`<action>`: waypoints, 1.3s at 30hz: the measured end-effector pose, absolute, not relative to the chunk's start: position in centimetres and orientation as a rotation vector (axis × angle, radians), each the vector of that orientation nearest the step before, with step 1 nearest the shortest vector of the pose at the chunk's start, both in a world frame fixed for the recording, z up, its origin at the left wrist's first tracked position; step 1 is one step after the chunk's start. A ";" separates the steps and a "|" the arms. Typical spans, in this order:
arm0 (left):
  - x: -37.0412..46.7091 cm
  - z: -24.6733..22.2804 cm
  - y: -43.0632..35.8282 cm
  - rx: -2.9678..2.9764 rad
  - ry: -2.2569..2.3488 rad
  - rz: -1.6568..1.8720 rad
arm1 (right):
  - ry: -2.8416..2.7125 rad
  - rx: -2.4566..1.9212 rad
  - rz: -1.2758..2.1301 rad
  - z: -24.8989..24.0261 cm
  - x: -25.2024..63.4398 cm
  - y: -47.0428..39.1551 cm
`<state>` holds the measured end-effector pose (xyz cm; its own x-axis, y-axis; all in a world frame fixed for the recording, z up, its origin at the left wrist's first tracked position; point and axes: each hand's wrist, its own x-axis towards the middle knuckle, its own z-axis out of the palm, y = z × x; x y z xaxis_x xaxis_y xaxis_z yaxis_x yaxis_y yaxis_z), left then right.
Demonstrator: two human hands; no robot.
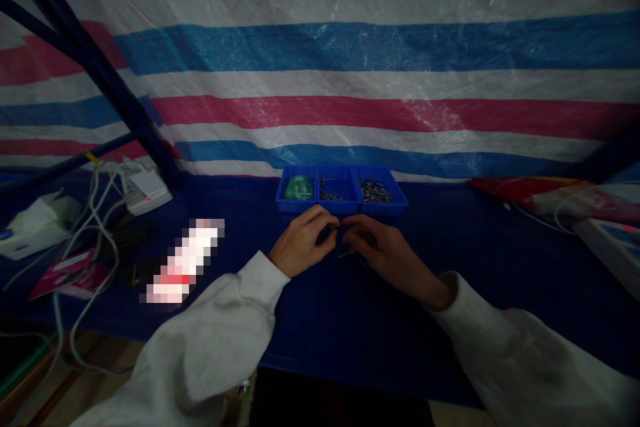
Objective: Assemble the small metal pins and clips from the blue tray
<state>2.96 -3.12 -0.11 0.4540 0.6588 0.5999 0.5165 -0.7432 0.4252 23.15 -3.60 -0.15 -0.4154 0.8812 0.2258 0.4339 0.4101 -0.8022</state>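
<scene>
In front of the parts bins, my left hand (304,243) is closed in a pinch, thumb against forefinger, on a small dark piece too tiny to name. My right hand (383,250) faces it with curled fingers, its fingertips almost meeting the left ones. A thin shiny metal piece (345,255) pokes out below the right fingers; its kind is unclear. Just beyond are three joined blue bins (343,208). The left one holds a green bundle (299,188), the middle a few metal screw-like pieces (331,195), the right a heap of similar pieces (374,192).
White cables (95,213), a white power strip (147,190) and a pink packet (75,275) lie on the left. A bright pixelated patch (185,260) is nearer. A white box (610,253) and a red bag (530,193) are at right. Striped sheeting (350,47) hangs behind.
</scene>
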 end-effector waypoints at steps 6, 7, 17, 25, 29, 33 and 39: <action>3.1 -0.5 -3.2 2.530 0.937 1.125 | -2.034 -1.065 0.935 -0.6 22.9 -3.6; 3.2 -0.5 -3.2 2.534 0.915 1.129 | -2.050 -1.055 0.919 -0.5 22.9 -3.6; 3.2 -0.4 -3.6 2.566 0.906 1.129 | -2.028 -1.136 0.955 0.7 22.9 -3.9; 2.9 -1.2 -3.2 2.719 0.972 1.055 | -1.970 -1.111 1.033 0.7 22.8 -4.0; 2.7 -1.2 -3.0 2.700 1.002 1.143 | -1.984 -1.081 1.054 1.0 22.5 -4.5; 2.7 -1.2 -2.9 2.653 0.998 1.218 | -1.948 -1.039 1.047 0.5 22.7 -4.2; 3.0 -1.4 -3.0 2.562 0.946 1.262 | -1.930 -1.035 1.038 -0.3 22.8 -3.5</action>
